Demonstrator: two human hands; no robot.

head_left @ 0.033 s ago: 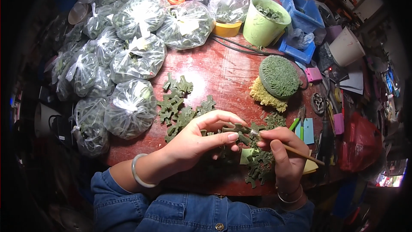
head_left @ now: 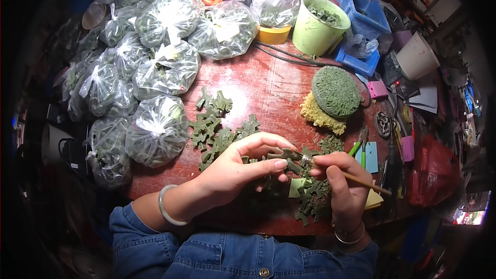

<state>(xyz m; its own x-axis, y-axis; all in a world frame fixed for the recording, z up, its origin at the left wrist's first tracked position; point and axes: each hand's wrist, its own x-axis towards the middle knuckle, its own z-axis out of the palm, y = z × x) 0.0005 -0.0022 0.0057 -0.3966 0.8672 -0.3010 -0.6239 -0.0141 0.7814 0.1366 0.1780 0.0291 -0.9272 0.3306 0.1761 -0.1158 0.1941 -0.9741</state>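
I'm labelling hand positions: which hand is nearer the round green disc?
Right. The right hand is below the round green disc in the picture; the left hand is farther off, to its lower left.

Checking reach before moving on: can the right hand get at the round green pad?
Probably yes: the round green pad lies uncovered beyond the right hand, though that hand holds a wooden-handled tool.

From far away I can tell this is a small, messy workshop, because its worn red table (head_left: 279, 104) is crowded with tied clear bags (head_left: 157, 132), little green pieces (head_left: 223, 138), a light-green bucket (head_left: 315, 39) and blue plastic bins (head_left: 380, 19).
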